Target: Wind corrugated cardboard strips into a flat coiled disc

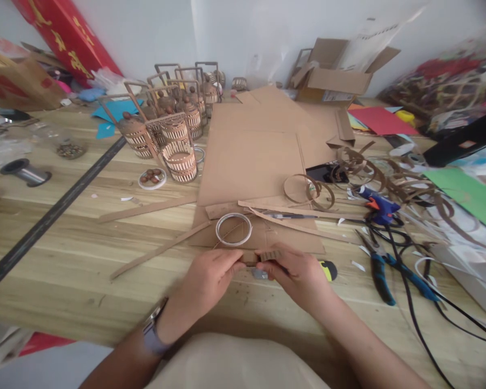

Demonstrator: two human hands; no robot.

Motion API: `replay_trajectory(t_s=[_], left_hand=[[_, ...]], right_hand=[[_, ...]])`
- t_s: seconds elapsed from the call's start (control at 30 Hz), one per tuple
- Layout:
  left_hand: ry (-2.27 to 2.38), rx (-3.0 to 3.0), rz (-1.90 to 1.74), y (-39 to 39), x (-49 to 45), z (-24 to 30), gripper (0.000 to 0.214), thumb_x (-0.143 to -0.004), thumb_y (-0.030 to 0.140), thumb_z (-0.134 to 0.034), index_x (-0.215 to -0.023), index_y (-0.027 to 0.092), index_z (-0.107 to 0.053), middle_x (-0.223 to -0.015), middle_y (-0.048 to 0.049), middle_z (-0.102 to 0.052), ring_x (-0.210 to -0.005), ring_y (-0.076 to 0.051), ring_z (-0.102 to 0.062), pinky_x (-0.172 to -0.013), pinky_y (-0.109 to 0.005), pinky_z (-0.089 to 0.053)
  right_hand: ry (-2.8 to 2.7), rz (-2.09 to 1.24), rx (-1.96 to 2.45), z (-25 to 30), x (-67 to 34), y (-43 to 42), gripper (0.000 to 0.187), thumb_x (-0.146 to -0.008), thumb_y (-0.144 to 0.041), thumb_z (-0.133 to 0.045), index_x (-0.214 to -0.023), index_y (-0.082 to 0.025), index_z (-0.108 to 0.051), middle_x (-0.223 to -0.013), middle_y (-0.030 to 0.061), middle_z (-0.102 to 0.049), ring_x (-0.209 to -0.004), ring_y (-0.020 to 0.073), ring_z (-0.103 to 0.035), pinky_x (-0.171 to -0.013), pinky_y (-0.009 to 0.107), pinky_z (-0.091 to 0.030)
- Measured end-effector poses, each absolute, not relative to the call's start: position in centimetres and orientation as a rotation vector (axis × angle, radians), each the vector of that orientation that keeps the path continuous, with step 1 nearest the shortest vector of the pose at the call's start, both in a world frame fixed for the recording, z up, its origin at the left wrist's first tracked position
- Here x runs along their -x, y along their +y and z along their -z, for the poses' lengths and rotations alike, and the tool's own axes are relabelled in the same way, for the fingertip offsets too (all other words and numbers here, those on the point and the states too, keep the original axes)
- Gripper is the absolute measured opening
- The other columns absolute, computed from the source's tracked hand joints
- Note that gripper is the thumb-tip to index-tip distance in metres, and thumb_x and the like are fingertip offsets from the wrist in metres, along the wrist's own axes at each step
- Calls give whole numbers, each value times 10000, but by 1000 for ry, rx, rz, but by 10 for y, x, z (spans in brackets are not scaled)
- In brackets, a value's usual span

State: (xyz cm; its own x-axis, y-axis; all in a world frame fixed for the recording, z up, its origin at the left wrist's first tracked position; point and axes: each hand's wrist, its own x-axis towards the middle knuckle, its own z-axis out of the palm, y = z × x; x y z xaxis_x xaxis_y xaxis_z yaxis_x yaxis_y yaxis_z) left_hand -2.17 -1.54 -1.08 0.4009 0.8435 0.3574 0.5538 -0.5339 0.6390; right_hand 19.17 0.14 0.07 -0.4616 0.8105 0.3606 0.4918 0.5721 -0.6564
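Observation:
Close in front of my body, a short cardboard strip [249, 259] spans the gap between my two hands. My left hand [210, 275] pinches its left end between thumb and fingers. At the other end, my right hand [297, 275] is closed on it, and ridged corrugated cardboard shows by those fingers. Just beyond my fingertips lies a white tape ring [234, 229] on a cardboard sheet [251, 156]. Partly hidden under my right hand is a yellow-and-black tool end [328, 270], its kind unclear. Long cardboard strips [162, 248] lie to the left of the ring.
Small slatted baskets with handles [180, 162] stand at back left, near a dish of brown balls [153, 178]. To the right are pliers [383, 265], a blue glue gun [379, 206], cables and curled strips [364, 167]. An opened carton [336, 78] stands by the wall.

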Motion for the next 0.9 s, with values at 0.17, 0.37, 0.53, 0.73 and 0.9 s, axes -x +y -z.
replay_trajectory(t_s=[0.17,0.37,0.53,0.73,0.9], left_hand=[[1178,-2460,-804,-18,19,9,242,-983,86,-424,-1021,132,-659,-898,-102,-765,-798,-224,-726,-709,-332,-592],[1219,-2515,-797,-22,19,9,290,-967,68,-441,-1165,153,-636,-1010,-113,-763,-907,-234,-731,-790,-366,-612],[1215,-2126,-1040,-18,19,8,259,-972,139,-515,-1196,197,-632,-1046,-89,-768,-887,-199,-742,-803,-309,-601],[1136,-2172,-944,-15,22,9,240,-961,90,-478,-1089,163,-668,-918,-80,-759,-813,-196,-728,-721,-272,-579],[1124,-2365,-837,-17,21,9,283,-972,58,-416,-1123,147,-639,-966,-98,-752,-863,-206,-723,-759,-303,-586]], right_hand=[[-2366,-433,1028,2,-192,-2,321,-1034,-289,-442,-834,-174,-665,-730,42,-662,-606,138,-645,-560,226,-495],[-2402,-260,1021,0,-188,-7,306,-1035,-237,-409,-893,-168,-672,-722,54,-657,-593,161,-627,-550,257,-491],[-2110,-513,1083,-5,-188,-8,190,-999,-266,-511,-919,-205,-672,-760,33,-701,-635,144,-663,-563,227,-520],[-2094,-678,1083,-8,-192,-5,198,-981,-313,-555,-912,-197,-700,-678,8,-671,-575,133,-646,-519,215,-493],[-2210,-618,1045,-9,-193,-5,216,-1003,-267,-506,-941,-180,-694,-728,23,-682,-624,138,-657,-562,221,-503]])
